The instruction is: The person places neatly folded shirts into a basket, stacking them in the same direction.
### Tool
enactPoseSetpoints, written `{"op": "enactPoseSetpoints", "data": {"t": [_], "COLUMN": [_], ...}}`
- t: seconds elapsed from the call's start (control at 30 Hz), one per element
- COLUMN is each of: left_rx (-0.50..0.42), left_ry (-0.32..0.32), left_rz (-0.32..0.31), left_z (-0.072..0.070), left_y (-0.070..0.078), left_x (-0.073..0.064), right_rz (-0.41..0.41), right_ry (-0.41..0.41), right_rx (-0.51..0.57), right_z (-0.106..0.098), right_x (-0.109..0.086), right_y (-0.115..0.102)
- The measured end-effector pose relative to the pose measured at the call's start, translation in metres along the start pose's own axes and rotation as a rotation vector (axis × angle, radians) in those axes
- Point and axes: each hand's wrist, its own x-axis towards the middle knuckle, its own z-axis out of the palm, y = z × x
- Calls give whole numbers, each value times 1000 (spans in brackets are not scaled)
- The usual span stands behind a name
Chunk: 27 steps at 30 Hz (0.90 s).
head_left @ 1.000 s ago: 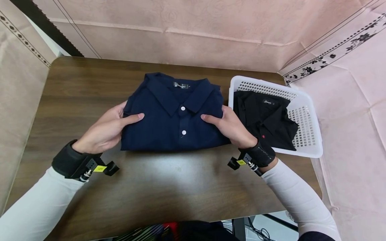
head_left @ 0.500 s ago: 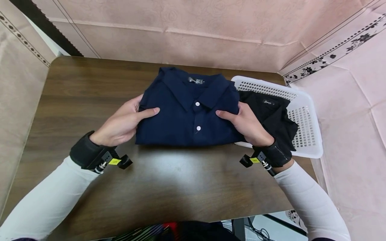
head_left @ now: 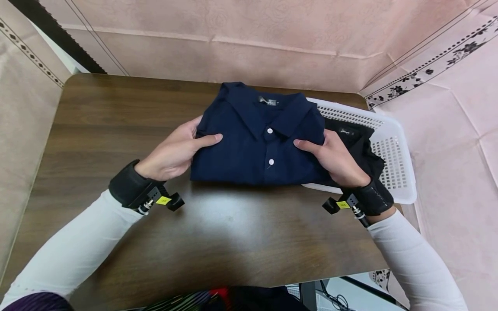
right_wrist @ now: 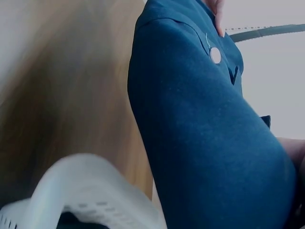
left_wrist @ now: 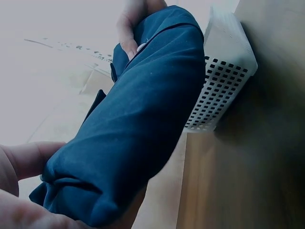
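A folded navy shirt (head_left: 241, 142), collar toward the back and two white buttons showing, hangs between my hands above the table. My left hand (head_left: 177, 149) grips its left side, thumb on top and the other fingers underneath, out of sight. On the opposite side my right hand (head_left: 336, 157) holds it the same way. The shirt's right part overlaps the white basket (head_left: 406, 168) in the head view. Inside the basket lies a folded black shirt (head_left: 373, 155), partly covered by my right hand and the navy shirt. The left wrist view shows the navy shirt (left_wrist: 138, 119) lifted off the wood.
The brown wooden table (head_left: 233, 242) has the basket at its right edge. Pale pink patterned cloth (head_left: 272, 47) hangs behind and along both sides. Cables (head_left: 336, 300) show below the front edge. Each wrist wears a black strap with a small camera.
Both hands have carried the navy shirt to the right and slightly toward the back, so it now covers the basket's left side. The grip looks the same, and the basket has stayed in place.
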Motion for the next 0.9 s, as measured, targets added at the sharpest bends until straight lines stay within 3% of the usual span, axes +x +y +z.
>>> {"op": "enactPoseSetpoints", "data": {"t": [0.33, 0.9], "left_rx": [-6, -47], "left_ry": [-40, -122], "left_rz": [29, 65], "left_z": [18, 47], "left_y": [1, -4], "left_x": [16, 48], "right_rz": [-3, 20], "right_ry": [51, 133], "right_rx": [-68, -28], "right_z": [-18, -52], "right_x": [-5, -9], "right_y": [6, 21]}}
